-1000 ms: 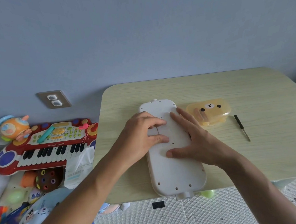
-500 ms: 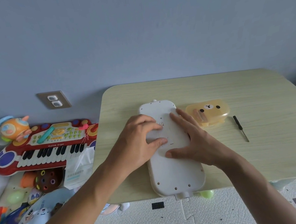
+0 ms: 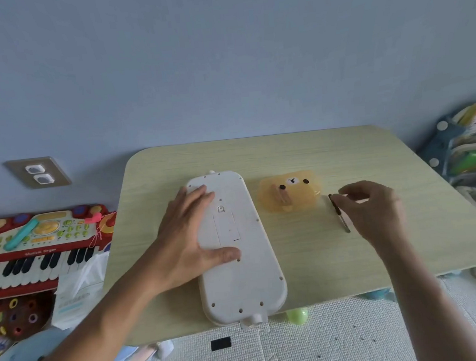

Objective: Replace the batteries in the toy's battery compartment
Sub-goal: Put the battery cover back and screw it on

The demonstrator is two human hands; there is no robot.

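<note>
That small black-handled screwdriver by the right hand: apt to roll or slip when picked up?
Probably yes. The screwdriver is thin with a round-looking shaft, lying flat on the smooth table, so a nudge may roll it. It looks stiff and light; the right hand will likely need a fingertip pinch.

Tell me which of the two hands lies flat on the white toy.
The left hand: its palm and spread fingers press on the white toy. The right hand is off the toy, over the small screwdriver on the table.
</note>
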